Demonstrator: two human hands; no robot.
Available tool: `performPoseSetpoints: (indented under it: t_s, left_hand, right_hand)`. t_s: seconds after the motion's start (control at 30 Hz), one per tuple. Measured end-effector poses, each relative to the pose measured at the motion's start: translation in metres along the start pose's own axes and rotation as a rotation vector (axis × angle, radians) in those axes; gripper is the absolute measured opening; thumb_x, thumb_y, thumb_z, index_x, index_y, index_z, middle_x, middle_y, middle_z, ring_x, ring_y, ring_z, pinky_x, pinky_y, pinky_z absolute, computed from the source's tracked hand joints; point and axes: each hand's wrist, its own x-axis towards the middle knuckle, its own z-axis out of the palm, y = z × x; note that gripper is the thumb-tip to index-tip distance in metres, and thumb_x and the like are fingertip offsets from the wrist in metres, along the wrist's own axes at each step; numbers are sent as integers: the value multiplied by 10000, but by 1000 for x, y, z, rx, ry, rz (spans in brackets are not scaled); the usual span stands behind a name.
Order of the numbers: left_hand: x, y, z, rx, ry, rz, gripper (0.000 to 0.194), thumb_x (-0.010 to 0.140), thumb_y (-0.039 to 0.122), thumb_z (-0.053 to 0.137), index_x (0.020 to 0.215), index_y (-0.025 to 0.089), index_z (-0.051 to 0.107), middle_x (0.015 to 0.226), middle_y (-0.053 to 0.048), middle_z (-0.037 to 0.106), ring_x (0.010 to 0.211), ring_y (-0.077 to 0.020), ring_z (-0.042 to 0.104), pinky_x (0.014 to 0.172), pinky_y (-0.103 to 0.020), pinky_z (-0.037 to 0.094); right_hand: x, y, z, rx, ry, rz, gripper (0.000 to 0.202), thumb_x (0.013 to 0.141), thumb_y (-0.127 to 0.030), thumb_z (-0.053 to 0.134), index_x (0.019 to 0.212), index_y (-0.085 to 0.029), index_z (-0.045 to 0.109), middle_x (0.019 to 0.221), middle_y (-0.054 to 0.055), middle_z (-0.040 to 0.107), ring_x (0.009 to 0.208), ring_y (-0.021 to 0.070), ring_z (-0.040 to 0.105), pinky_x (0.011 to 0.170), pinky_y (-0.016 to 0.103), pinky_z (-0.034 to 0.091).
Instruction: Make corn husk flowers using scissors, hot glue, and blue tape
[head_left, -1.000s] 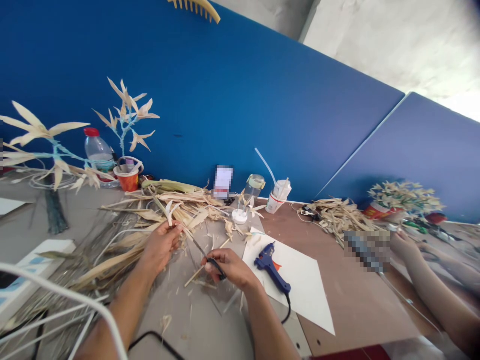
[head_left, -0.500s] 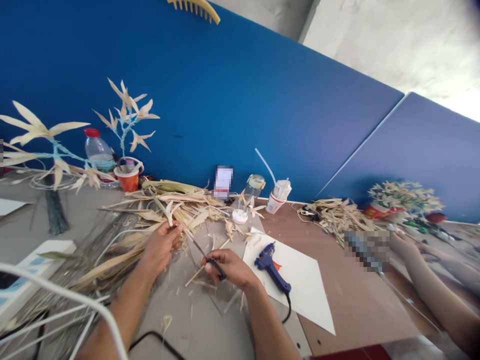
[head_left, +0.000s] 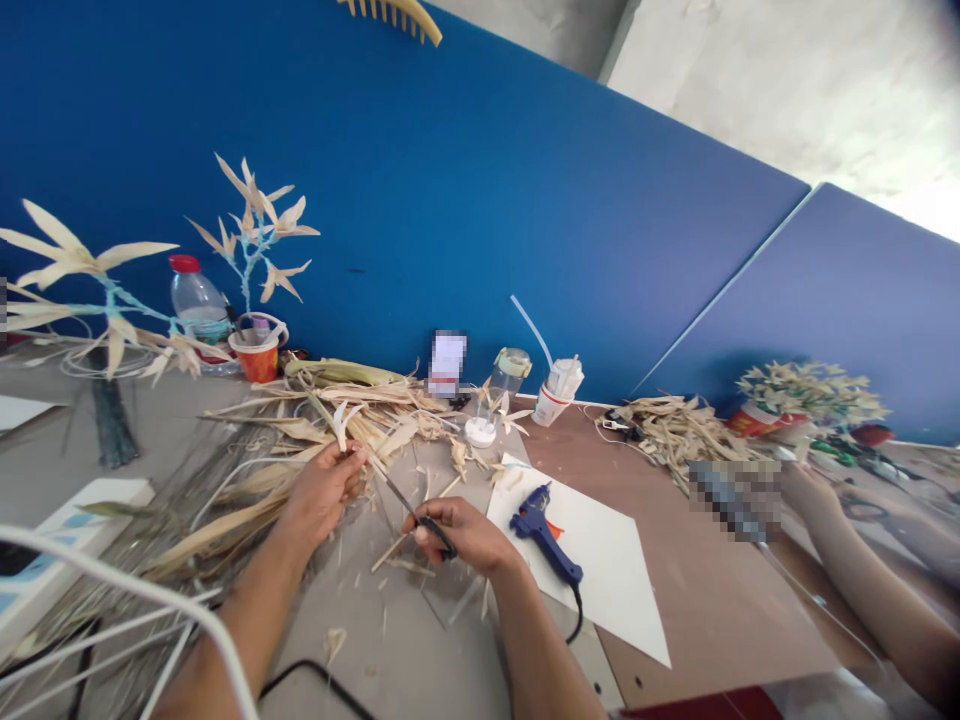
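Between the fingers of my left hand [head_left: 324,492] is a pale piece of dried corn husk [head_left: 341,426], its split tips standing up above the thumb. My right hand [head_left: 459,535] grips black-handled scissors [head_left: 435,532]. Their blades point up and left to the base of the husk, close by my left fingertips; whether they touch it I cannot tell. Behind my left hand lies a heap of dried husks [head_left: 375,400]. A blue glue gun [head_left: 546,540] rests on a white sheet [head_left: 622,590] to the right of my right hand.
Husk flowers on blue stems [head_left: 255,245] rise from an orange cup [head_left: 256,360] at left, beside a red-capped bottle [head_left: 196,305]. A white power strip [head_left: 82,530] and white cables lie near left. A clear jar [head_left: 510,372] stands at back. A co-worker's arm [head_left: 847,550] reaches in from the right.
Both hands, the husk and the scissors keep nearly the same places. The co-worker's hand at the right has shifted slightly.
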Motion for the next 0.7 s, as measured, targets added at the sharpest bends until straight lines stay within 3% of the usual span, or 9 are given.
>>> performPoseSetpoints:
  t_s: [0.3, 0.7]
  left_hand:
    - [1, -3, -2, -10, -34, -27, 422, 517, 338, 850, 742, 162, 539, 442, 131, 351, 358, -7, 218, 362, -150, 181]
    - [-1, 0, 2, 11, -33, -41, 396, 512, 314, 839, 715, 163, 534, 439, 129, 334, 349, -8, 216, 360, -156, 176]
  right_hand:
    - [-2, -1, -2, 6, -48, -29, 490, 674, -548, 704, 902, -115, 687, 474, -51, 513, 465, 73, 410, 513, 214, 292]
    - [-1, 0, -1, 33, -63, -10, 510, 656, -562, 721, 902, -118, 687, 479, -53, 508, 460, 72, 408, 510, 213, 286]
